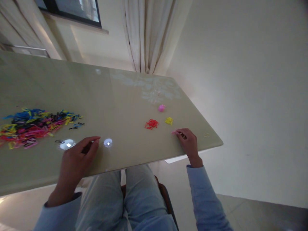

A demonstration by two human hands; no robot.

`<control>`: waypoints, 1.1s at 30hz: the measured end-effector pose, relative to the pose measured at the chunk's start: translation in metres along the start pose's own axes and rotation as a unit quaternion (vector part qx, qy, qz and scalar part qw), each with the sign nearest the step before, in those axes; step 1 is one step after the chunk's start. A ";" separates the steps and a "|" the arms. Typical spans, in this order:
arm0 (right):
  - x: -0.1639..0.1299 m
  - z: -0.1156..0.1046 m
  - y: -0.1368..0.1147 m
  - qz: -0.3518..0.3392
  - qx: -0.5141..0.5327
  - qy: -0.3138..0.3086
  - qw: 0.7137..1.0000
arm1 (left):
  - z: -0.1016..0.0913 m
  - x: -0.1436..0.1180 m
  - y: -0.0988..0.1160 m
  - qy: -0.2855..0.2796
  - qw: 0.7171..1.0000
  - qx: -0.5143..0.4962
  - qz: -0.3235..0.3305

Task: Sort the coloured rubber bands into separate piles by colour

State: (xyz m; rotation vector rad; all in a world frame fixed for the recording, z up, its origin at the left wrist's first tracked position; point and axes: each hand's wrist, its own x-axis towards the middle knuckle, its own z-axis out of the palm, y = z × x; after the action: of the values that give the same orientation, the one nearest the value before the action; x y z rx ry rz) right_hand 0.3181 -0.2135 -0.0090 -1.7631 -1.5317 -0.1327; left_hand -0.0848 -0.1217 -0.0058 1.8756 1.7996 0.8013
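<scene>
My right hand (189,142) is by the table's right end, its fingertips closed on small pink rubber bands (174,132) at the tabletop. Just beyond it lie a small yellow pile of bands (168,121), a red pile of bands (151,124) and a bright pink clump (161,108). My left hand (78,157) hovers over the near left part of the table, thumb and forefinger pinched together. Whatever is between those fingertips is too small to make out. Left of it spreads a large mixed heap of coloured rubber bands (31,123).
The glossy table (120,99) reflects lamp light near my left hand. A few black and blue loose bands (77,126) lie at the heap's right edge. Its near edge runs above my legs (144,192). A wall (240,80) stands to the right, with curtains (149,35) behind.
</scene>
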 end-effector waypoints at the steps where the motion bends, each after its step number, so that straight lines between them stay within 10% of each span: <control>1: 0.000 0.001 0.001 -0.002 -0.002 -0.001 1.000 | 0.000 0.000 0.000 -0.002 1.000 0.003 -0.004; 33: -0.003 0.001 0.001 0.076 0.029 0.042 0.996 | 0.000 -0.003 0.003 -0.001 1.000 -0.008 0.009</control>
State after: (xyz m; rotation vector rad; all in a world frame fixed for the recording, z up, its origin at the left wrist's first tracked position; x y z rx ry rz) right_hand 0.3178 -0.2154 -0.0114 -1.7981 -1.3230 -0.0842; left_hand -0.0825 -0.1244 -0.0044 1.8842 1.7729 0.8158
